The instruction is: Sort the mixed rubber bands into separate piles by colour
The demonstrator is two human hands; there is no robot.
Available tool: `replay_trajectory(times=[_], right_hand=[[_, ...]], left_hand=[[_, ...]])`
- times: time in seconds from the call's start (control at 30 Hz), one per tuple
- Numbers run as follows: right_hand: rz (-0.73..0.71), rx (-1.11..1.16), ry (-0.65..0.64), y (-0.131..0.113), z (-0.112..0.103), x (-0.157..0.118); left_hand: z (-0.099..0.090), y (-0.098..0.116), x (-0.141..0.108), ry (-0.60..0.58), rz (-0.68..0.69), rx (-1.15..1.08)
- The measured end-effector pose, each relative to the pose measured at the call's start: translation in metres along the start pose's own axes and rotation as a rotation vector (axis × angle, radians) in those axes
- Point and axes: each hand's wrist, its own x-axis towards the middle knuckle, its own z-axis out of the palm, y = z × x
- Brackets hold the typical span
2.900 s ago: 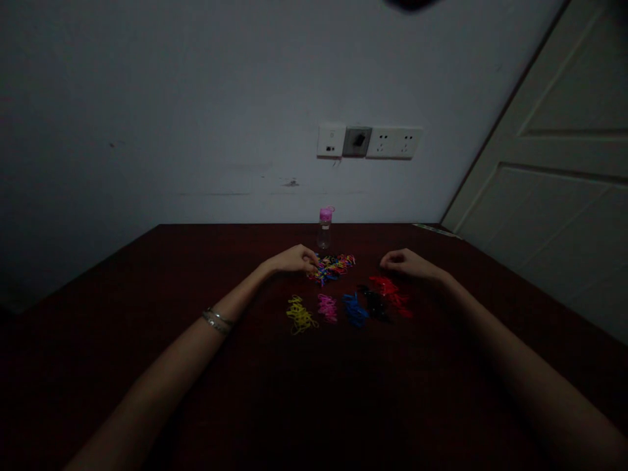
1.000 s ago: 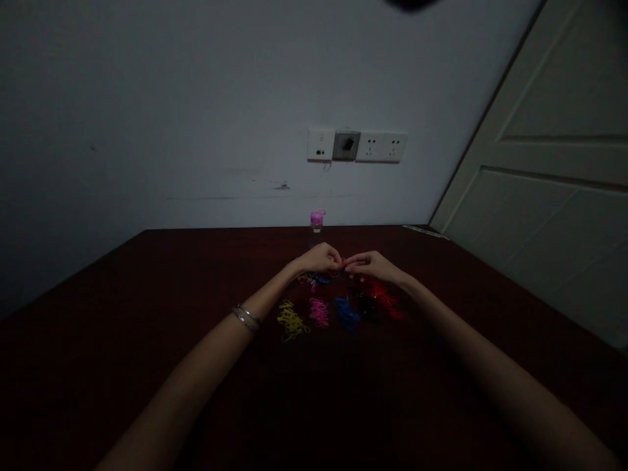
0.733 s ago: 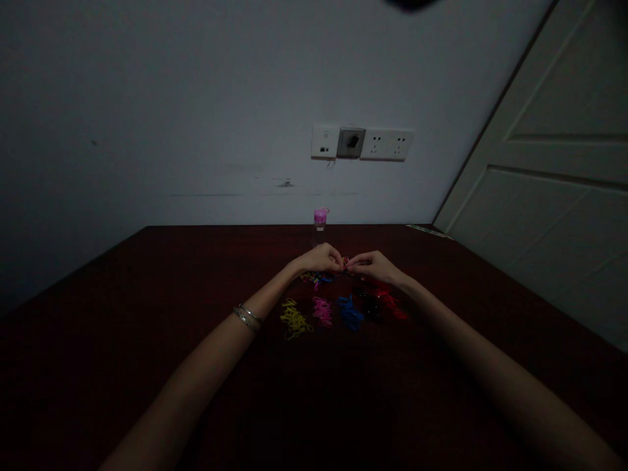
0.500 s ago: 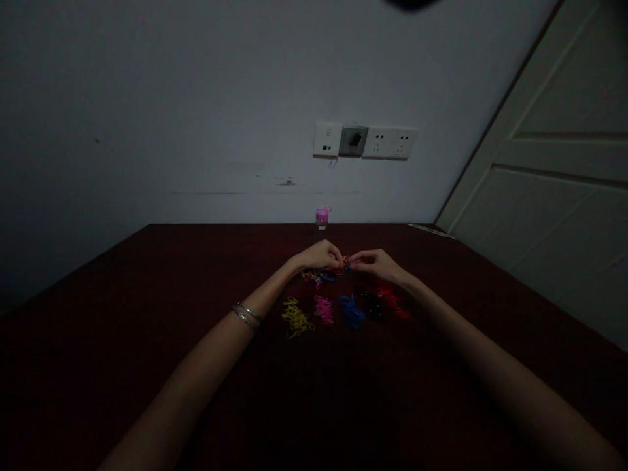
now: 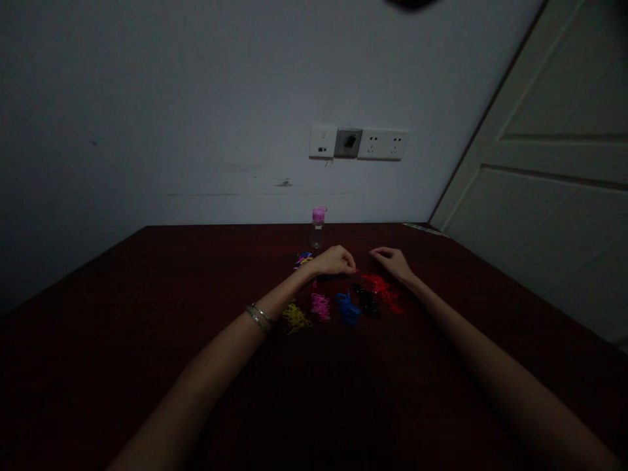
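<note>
My left hand (image 5: 338, 261) is closed over the table, fingers curled down, with a bit of a red rubber band (image 5: 356, 270) showing at its fingertips. To its right, my right hand (image 5: 392, 262) has thumb and fingers pressed together; whatever they hold, if anything, is too small to see. Sorted by colour on the near side lie a yellow pile (image 5: 295, 318), a pink pile (image 5: 320, 307), a blue pile (image 5: 348, 309), a black pile (image 5: 369, 302) and a red pile (image 5: 385, 292) of rubber bands. Mixed-colour bands (image 5: 303, 260) lie behind my left wrist, partly hidden by it.
A small clear bottle with a pink cap (image 5: 318, 229) stands towards the back of the dark red table (image 5: 220, 261). Behind it rises a wall with sockets and switches (image 5: 357, 143). A pale panelled door (image 5: 549, 170) is at the right.
My hands have come apart from where they met over the multicoloured bands. My right hand has moved right, and my left slightly right towards the red pile. The bottle and mixed bands show more fully.
</note>
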Motion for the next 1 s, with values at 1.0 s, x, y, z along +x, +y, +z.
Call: replay_trajectory(times=[1.0], right_hand=[[-0.106, -0.040, -0.125, 0.000, 0.002, -0.002]], left_hand=[[-0.056, -0.093, -0.067, 0.742, -0.472, -0.338]])
